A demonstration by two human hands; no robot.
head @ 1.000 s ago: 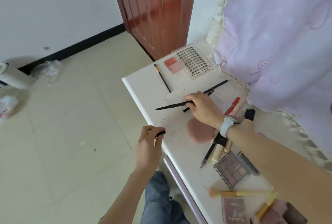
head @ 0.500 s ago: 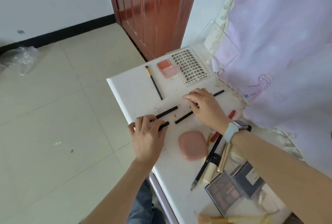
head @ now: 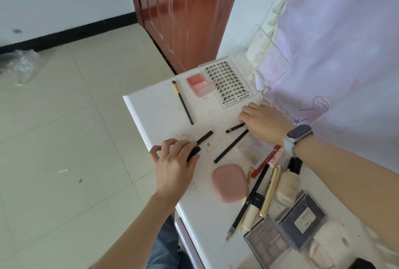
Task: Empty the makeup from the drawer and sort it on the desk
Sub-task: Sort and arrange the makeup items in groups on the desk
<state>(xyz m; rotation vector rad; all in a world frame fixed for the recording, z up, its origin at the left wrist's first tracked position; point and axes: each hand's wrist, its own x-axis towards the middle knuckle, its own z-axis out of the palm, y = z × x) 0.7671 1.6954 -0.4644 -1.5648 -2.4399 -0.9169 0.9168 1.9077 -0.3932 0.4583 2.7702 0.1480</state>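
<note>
Resting on the near-left edge of the white desk (head: 151, 113), the left hand (head: 174, 165) curls its fingers round a short black cap (head: 193, 153), with a black pencil (head: 204, 137) lying just beyond its fingertips. The right hand (head: 264, 123), a grey smartwatch (head: 296, 139) on its wrist, lies further back with its fingers bent down over the end of a short dark pencil (head: 235, 128); whether it actually pinches that pencil I cannot tell. A longer black liner (head: 231, 146) lies slanted just beside it, its upper end under the right hand. Toward the far corner sit a thin brush with a gold ferrule (head: 182, 102), a clear pink blush compact (head: 199, 84) and a false-lash tray (head: 228, 82), the compact touching the tray's left edge. A pale eyeshadow palette (head: 253, 148) lies under the right forearm. Nearer the person, a round pink case (head: 230, 183) sits beside a bundle of pencils and tubes, among them a red pencil (head: 264, 162) and a gold tube (head: 271, 191). Two dark palettes (head: 267, 245) lie at the near-right end, one overlapping the other.
</note>
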